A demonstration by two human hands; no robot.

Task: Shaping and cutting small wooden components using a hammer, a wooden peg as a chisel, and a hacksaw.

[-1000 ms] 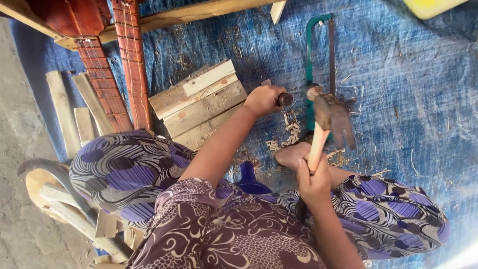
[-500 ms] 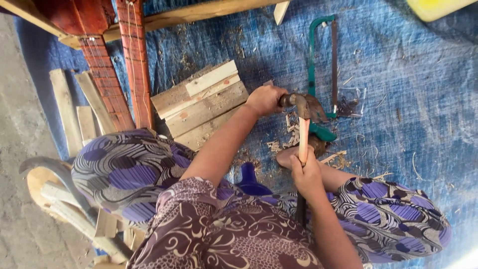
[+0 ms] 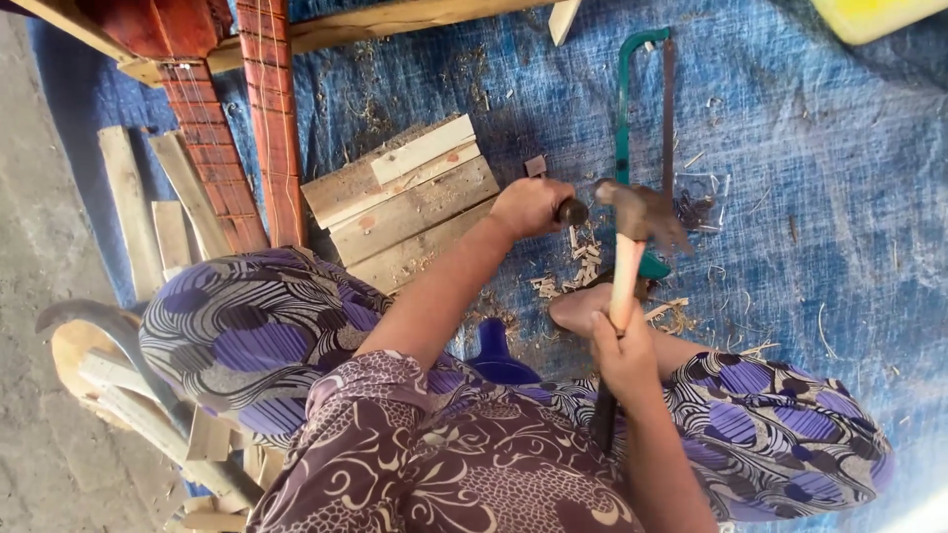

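I sit on a blue tarp (image 3: 810, 197) in patterned clothes. My left hand (image 3: 528, 205) is closed around a dark-handled tool (image 3: 571, 210) that points right, probably a chisel; its tip is hidden. My right hand (image 3: 622, 353) grips the wooden handle of a claw hammer (image 3: 632, 212), whose blurred metal head hangs just right of the tool's end. Pale wood shavings (image 3: 568, 271) lie on the tarp below both. My bare foot (image 3: 578, 306) rests beside them.
A stack of short planks (image 3: 405, 202) lies left of my left hand. A green-framed hacksaw (image 3: 642, 118) lies behind the hammer. Red carved wooden legs (image 3: 272, 109) and a long beam (image 3: 395, 20) stand at the top left. Loose slats (image 3: 148, 207) lie on the left.
The hammer head has swung down to the tool's end and come back up a little. My left hand has stayed on the tool in the same place.
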